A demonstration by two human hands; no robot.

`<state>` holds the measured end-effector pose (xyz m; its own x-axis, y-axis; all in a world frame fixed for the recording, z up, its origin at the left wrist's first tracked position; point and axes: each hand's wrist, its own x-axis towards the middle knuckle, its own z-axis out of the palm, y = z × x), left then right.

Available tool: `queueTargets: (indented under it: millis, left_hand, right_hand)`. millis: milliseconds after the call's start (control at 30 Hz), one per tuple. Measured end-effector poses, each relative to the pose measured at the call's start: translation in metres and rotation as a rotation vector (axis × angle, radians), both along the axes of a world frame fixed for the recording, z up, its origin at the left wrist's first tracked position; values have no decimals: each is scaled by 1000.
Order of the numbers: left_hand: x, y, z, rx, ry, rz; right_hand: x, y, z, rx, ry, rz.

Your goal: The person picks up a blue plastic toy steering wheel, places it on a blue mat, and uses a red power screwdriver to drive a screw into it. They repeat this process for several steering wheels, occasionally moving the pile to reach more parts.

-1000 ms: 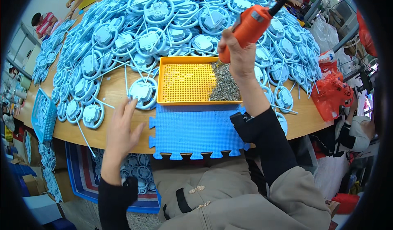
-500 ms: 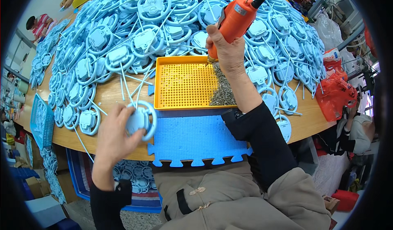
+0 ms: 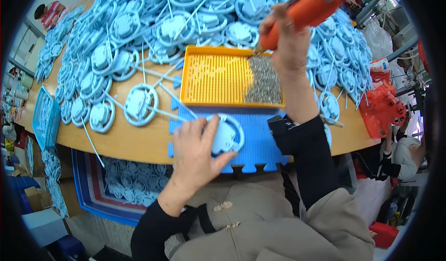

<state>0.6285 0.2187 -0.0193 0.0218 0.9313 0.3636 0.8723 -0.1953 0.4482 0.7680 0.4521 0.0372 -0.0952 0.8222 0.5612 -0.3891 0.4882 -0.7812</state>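
My left hand grips a light-blue plastic ring part with a flat centre, thumb at its near edge and fingers over its left side. The part is over the blue foam mat; its stem points up and left. In my right hand is an orange electric screwdriver, its body tilted and its tip at the far rim of the yellow perforated tray. Small metal screws lie heaped in the tray's right part.
A large pile of light-blue ring parts covers the far table. One ring part lies left of the mat. A blue basket is at the left edge, a bin of parts below, a red bag at the right.
My left hand has brought a ring part rightward from the bare wood onto the mat. My right hand and screwdriver have shifted right, with the screwdriver more tilted.
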Motion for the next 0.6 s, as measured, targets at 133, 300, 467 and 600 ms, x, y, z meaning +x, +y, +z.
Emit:
queueTargets:
  millis: [133,300,467,600]
  left_hand:
    - [-2,0,-4,-2,63,62]
    - [1,2,-18,12,33,94]
    - [3,-1,-16,-18,36,82]
    - [3,-3,-16,-25,39,91]
  right_hand:
    - [2,-62,30,6,42,172]
    - [15,-123,5,-17,-177,447]
    - [15,-151,-6,-78,-177,433]
    - [11,-158,-10,-109,-161,403]
